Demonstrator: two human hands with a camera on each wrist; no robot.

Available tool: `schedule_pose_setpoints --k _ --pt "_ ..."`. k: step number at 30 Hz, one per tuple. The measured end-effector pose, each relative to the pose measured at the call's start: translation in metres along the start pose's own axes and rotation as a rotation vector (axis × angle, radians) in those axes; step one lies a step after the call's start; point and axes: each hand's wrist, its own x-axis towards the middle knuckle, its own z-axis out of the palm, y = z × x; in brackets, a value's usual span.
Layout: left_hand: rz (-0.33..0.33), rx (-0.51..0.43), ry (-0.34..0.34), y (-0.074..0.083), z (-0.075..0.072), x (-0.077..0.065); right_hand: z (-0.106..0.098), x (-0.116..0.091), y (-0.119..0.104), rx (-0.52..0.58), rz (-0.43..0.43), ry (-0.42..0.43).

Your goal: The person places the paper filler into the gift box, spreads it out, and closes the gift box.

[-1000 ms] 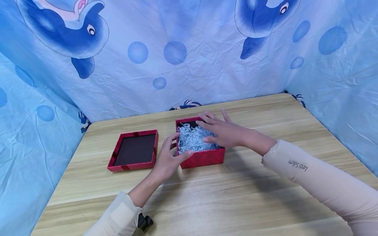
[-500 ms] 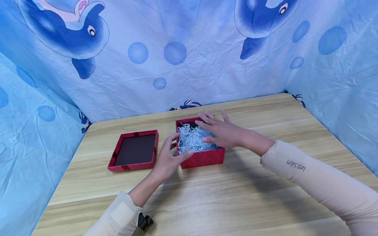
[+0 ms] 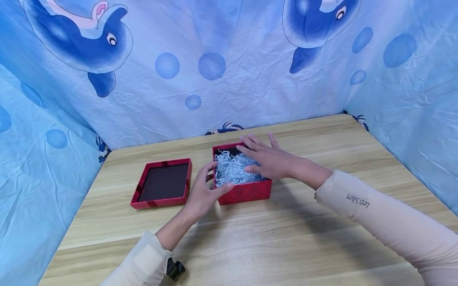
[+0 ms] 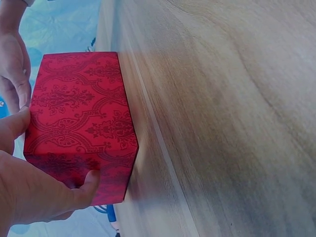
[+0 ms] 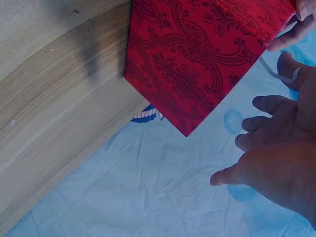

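A red patterned gift box [image 3: 245,193] stands on the table, filled with pale blue shredded paper [image 3: 234,169]. My left hand [image 3: 202,193] holds the box's near left corner. Its thumb lies at the front rim and its fingers against the left side, as the left wrist view [image 4: 44,190] shows. Over the right part of the filling is my right hand [image 3: 273,159], palm down with fingers spread. In the right wrist view those fingers [image 5: 269,123] stand above the rim, and a pale paper strand [image 5: 276,73] shows by the thumb. Part of the shreds is hidden beneath this hand.
Left of the box lies its red lid [image 3: 161,203], inside up, with a dark lining. Both rest on a wood-grain table [image 3: 272,246]. Behind and at the sides hangs a blue curtain [image 3: 236,95] with dolphins, reaching the table's back edge.
The head view has shifted very slightly. Both hands, the box and the lid keep practically the same places.
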Motion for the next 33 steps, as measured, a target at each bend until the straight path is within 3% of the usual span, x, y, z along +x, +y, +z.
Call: schedule_pose_setpoints --k 23,33 --pt "0.026 -0.045 0.035 0.004 -0.009 -0.002 -0.004 0.005 -0.006 0.007 0.017 0.007" --pt "0.004 0.024 0.073 0.005 -0.024 -0.001 -0.006 0.009 -0.010 -0.022 0.012 0.016"
